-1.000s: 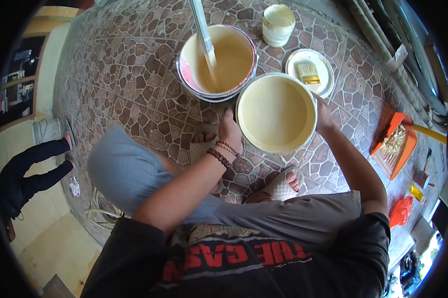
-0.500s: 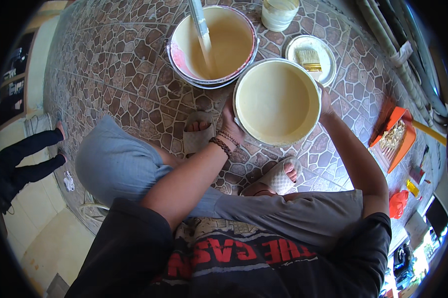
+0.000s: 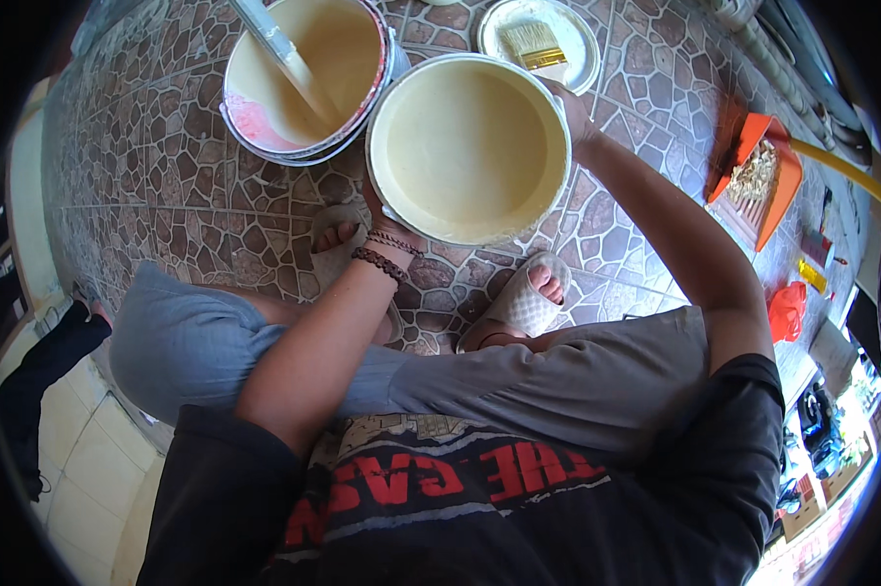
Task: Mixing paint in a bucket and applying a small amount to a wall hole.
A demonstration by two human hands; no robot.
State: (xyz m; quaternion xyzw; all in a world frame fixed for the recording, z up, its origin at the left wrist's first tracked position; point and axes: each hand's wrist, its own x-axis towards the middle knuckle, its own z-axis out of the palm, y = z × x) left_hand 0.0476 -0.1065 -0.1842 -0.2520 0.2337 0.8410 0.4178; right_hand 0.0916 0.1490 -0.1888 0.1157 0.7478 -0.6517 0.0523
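Note:
A round, pale bucket of cream-coloured paint (image 3: 557,161) is held between my two hands in front of me. My left hand (image 3: 387,213) supports its near left side, with the fingers mostly hidden behind the bucket. On the right, my right hand (image 3: 571,115) grips the bucket's side near the rim. Just to the left stands a larger bucket (image 3: 253,122) with pink stains inside its wall and similar cream paint. A long stirring stick (image 3: 276,47) leans in that paint.
Beyond my right hand, a flat paintbrush (image 3: 535,45) lies on a round white lid (image 3: 585,70). An orange dustpan (image 3: 784,190) with debris sits at the right, near a red plastic bag (image 3: 786,313). Another person's dark-clothed leg (image 3: 50,366) shows at the left.
The whole view has shifted, so things sit farther left and higher. The bucket in my hands looks larger and closer, and both hands still hold it.

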